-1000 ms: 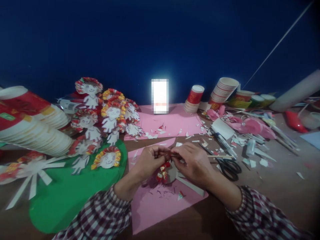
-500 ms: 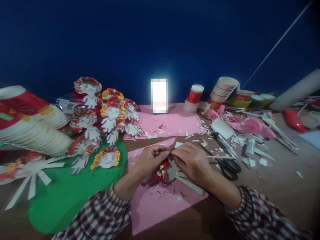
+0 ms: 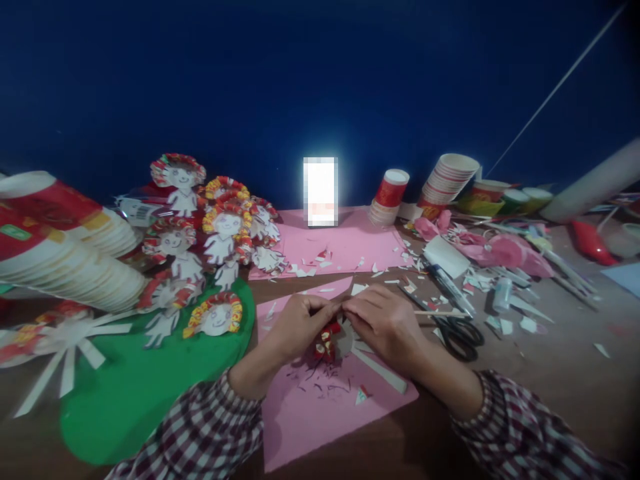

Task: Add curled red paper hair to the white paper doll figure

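Note:
Both my hands meet above a pink sheet (image 3: 300,427), working on a paper cup cut into strips (image 3: 383,370). Red-and-yellow strips on its near side are curled into rolls; plain white strips spread to the right. My left hand (image 3: 305,327) is closed, thumb and fingers pinching at the cup's upper edge. Closed too, my right hand (image 3: 385,327) pinches close beside the left fingertips, its fingers partly hiding the cup. A thin wooden stick (image 3: 440,313) emerges from behind the right hand; whether I hold it cannot be seen. Dark shreds (image 3: 323,383) lie below the cup.
On the left, paper-cup dolls (image 3: 225,230) with curled hair stand near a green sheet (image 3: 140,400) and stacked paper cups (image 3: 75,267). Black-handled scissors (image 3: 460,337), a marker (image 3: 453,290) and paper scraps lie right. More cups (image 3: 447,180) and a bright blurred screen (image 3: 321,190) stand behind.
The left fingers have shifted slightly and pinch closer to the right fingertips. The cup has turned a little between my hands. The rest of the table stays as it was.

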A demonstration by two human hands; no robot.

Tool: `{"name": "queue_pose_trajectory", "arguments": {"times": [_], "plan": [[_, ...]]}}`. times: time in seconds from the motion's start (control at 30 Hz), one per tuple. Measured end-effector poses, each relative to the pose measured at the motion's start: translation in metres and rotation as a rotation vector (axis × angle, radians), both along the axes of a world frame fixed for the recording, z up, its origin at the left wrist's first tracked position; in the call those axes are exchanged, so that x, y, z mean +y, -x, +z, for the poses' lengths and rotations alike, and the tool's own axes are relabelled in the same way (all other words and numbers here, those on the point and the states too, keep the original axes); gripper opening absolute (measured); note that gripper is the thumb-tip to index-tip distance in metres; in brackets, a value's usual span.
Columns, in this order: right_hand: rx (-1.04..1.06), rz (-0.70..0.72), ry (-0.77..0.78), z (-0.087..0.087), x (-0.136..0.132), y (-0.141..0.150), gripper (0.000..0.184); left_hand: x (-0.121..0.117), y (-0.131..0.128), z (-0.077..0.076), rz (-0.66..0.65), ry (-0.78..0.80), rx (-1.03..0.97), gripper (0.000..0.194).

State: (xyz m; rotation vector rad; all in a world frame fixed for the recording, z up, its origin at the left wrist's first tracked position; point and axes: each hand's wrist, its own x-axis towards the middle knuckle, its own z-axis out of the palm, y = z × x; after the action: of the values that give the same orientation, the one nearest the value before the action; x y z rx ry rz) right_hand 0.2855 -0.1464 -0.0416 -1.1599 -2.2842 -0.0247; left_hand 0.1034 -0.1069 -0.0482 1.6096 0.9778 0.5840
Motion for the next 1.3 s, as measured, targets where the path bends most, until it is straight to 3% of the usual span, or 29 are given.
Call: {"name": "queue_pose_trajectory", "arguments": {"times": [0.73, 1.1, 1.3], "plan": [[0.051, -0.012, 0.038, -0.0031, -0.0022, 0.0008, 0.016, -0.0005, -0.001, 0.0026, 0.073, 0.208, -0.153, 0.02], [-0.028, -0.041, 0.011, 0.002, -0.0062, 0.0037, 0.014, -0.0019, -0.0011, 0.0024, 0.115, 0.445, -0.249, 0.021], [-0.091, -0.034, -0.026, 0.0032, -0.0059, 0.0047, 0.018, -0.0026, -0.0035, 0.0049, 0.144, 0.451, -0.329, 0.032]]}}
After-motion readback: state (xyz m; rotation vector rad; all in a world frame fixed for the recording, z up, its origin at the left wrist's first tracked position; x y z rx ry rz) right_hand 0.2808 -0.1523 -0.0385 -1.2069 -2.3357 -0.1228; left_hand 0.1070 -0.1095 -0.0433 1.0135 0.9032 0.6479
